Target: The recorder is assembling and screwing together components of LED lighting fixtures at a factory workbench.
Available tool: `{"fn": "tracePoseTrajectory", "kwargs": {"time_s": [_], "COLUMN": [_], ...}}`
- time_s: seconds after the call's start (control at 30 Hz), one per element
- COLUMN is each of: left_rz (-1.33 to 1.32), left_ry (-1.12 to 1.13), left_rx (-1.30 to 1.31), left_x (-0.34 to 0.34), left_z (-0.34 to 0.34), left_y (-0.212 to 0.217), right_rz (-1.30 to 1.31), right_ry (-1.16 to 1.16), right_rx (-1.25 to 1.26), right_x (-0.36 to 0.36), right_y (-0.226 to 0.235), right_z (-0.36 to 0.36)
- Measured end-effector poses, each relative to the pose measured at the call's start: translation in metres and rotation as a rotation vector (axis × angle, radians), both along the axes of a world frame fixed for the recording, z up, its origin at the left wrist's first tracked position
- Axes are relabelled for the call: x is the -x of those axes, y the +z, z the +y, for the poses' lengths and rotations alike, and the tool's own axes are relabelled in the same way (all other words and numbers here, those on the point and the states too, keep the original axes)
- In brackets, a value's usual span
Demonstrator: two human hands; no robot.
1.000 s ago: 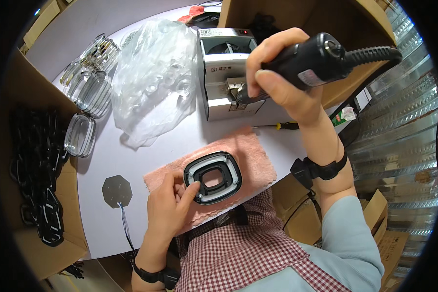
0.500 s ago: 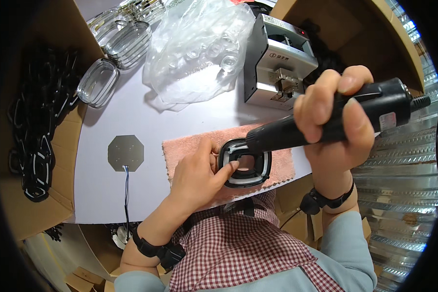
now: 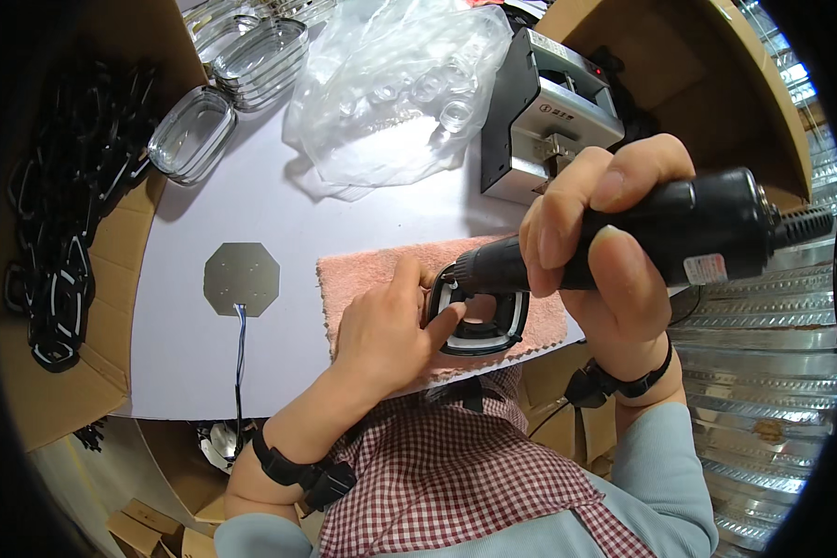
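My right hand [image 3: 604, 232] is wrapped around a black electric screwdriver [image 3: 716, 223], tilted with its cable end up to the right. Its nose reaches down to the upper left corner of a black rounded-square frame [image 3: 523, 321] with a white inner strip; the bit's exact contact is hard to see. The frame lies on a pink cloth [image 3: 349, 279]. My left hand [image 3: 386, 330] grips the frame's left side, thumb over its inner edge and fingers partly hidden behind. Left of the cloth, an octagonal grey plate [image 3: 242, 279] with wires lies on the white table [image 3: 186, 363].
Behind the cloth sits a clear plastic bag [image 3: 372, 121] of small clear parts, beside a silver-and-black machine [image 3: 567, 107]. Clear rounded frames [image 3: 195, 135] are stacked at the back left. A cardboard box [image 3: 112, 316] at left holds black frames [image 3: 60, 307]; another box [image 3: 763, 112] stands at right.
The screwdriver has shifted left along the frame's top, from nearer its middle to the upper left corner. My left hand keeps its hold on the frame. The whole view has shifted slightly.
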State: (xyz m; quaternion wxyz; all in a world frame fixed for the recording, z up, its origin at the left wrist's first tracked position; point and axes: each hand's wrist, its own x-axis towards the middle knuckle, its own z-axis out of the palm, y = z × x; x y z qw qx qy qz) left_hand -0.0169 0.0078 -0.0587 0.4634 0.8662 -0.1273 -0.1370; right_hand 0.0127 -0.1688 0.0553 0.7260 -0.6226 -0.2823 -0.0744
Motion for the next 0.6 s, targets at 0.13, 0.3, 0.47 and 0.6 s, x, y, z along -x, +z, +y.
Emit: {"fn": "tracePoseTrajectory", "kwargs": {"time_s": [0.13, 0.3, 0.47, 0.6], "left_rz": [0.005, 0.072, 0.053, 0.038], "left_ry": [-0.008, -0.059, -0.055, -0.064], "left_rx": [0.015, -0.049, -0.061, -0.019], "left_x": [-0.002, -0.005, -0.004, -0.004], "left_z": [0.001, 0.002, 0.002, 0.002], "left_y": [-0.002, 0.006, 0.005, -0.001], "right_rz": [0.044, 0.08, 0.026, 0.004], "right_ry": [-0.034, -0.074, -0.032, -0.06], "right_rx": [0.034, 0.07, 0.083, 0.184], "right_x": [0.006, 0.012, 0.006, 0.001], "right_y": [0.006, 0.007, 0.0, -0.003], "right_z": [0.003, 0.003, 0.005, 0.009]}}
